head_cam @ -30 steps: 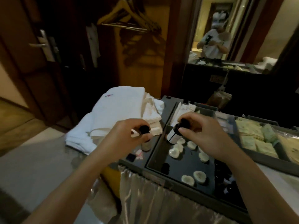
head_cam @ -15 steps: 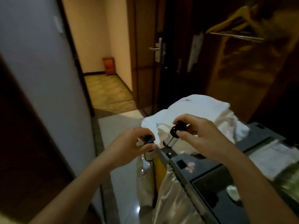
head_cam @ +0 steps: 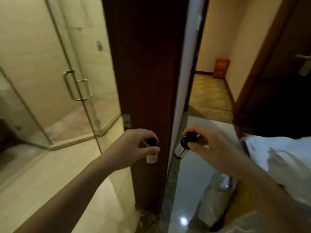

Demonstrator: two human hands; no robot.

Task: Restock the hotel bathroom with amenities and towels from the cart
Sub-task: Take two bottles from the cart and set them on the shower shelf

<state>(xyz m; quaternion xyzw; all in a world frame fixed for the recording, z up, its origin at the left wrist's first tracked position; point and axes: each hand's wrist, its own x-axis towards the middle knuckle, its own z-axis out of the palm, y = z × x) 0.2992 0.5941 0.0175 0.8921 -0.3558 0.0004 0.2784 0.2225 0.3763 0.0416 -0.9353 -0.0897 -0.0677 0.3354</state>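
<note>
Gripping small black-capped bottles, left hand (head_cam: 133, 147) one (head_cam: 152, 153), right hand (head_cam: 213, 145) another (head_cam: 184, 147)

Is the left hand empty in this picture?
No, the left hand pinches a small bottle by its top.

My left bottle (head_cam: 152, 153), at 6 o'clock, has a black cap over a white body. My right bottle (head_cam: 182, 147), at 5 o'clock, has the same black cap, with a greyish body and a pale label. Behind them, the door frame (head_cam: 146, 64) is dark red-brown wood. At 8 o'clock the bathroom floor (head_cam: 50, 174) is plain cream. At 2 o'clock the carpet (head_cam: 210, 95) is mottled yellow-brown, with an orange-red box (head_cam: 221, 68) beyond it. The towels (head_cam: 277, 157) at 4 o'clock are white.
</note>
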